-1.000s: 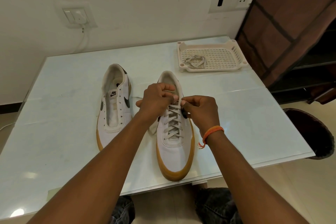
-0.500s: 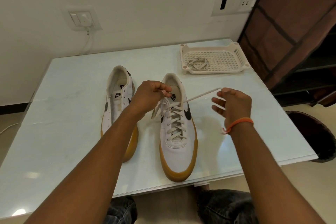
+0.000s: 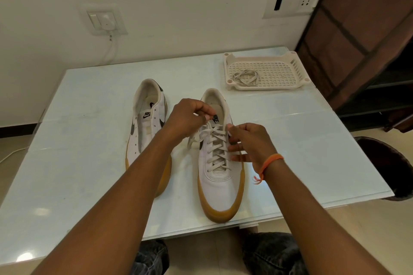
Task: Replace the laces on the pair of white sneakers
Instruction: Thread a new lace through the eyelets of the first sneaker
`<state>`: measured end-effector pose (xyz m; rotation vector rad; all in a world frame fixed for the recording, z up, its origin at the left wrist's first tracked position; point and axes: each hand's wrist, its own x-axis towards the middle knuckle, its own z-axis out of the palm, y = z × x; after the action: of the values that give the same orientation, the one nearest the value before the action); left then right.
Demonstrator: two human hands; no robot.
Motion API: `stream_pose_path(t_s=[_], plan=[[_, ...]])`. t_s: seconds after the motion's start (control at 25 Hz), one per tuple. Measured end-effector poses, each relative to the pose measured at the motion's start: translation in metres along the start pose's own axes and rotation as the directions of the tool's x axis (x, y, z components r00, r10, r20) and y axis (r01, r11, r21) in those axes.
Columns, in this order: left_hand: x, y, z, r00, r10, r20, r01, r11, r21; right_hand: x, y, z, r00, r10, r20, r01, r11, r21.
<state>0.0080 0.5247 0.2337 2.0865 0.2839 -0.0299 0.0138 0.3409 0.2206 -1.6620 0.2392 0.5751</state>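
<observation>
Two white sneakers with gum-coloured soles stand side by side on the pale glossy tabletop, with the toes toward the person and the heels toward the wall. The left sneaker has no lace; its eyelets are bare and its tongue lies open. The right sneaker carries a cream lace that crosses through the eyelets up to the top.

The left hand is over the collar of the right sneaker. Its fingers are curled, and thumb and forefinger pinch one end of the lace near the top eyelets. A loose part of the same lace hangs down at the left side of this shoe, just beside the forearm. The right hand is at the right side of the lacing. Its thumb and forefinger pinch the other lace end at the top right eyelet, while the remaining fingers are half spread and lie against the side of the shoe. An orange thread bracelet is around the right wrist.

At the far right corner of the tabletop sits a cream plastic tray with a grid bottom. In its left part lies a second lace, in a loose bundle. It is well apart from both sneakers.
</observation>
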Motion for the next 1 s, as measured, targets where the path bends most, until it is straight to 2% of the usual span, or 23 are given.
stream_pose_path(t_s=[0.16,0.36,0.6,1.0], plan=[[0.000,0.000,0.002,1.000,0.007,-0.005,-0.007,1.000,0.014,0.004,0.003,0.002,0.975,-0.220,-0.044,0.212,0.968,-0.137],[0.001,-0.001,0.000,1.000,0.004,-0.001,-0.004,1.000,0.003,0.009,0.002,-0.006,0.944,-0.294,-0.150,0.259,0.941,-0.218],[0.001,0.000,0.000,1.000,-0.011,0.005,0.011,1.000,-0.009,0.020,-0.002,-0.034,0.920,-0.185,-0.347,0.212,0.976,0.041],[-0.001,0.000,-0.004,1.000,0.007,0.023,-0.007,1.000,0.010,0.023,-0.009,-0.050,0.882,-0.143,-0.450,0.273,0.932,0.239]])
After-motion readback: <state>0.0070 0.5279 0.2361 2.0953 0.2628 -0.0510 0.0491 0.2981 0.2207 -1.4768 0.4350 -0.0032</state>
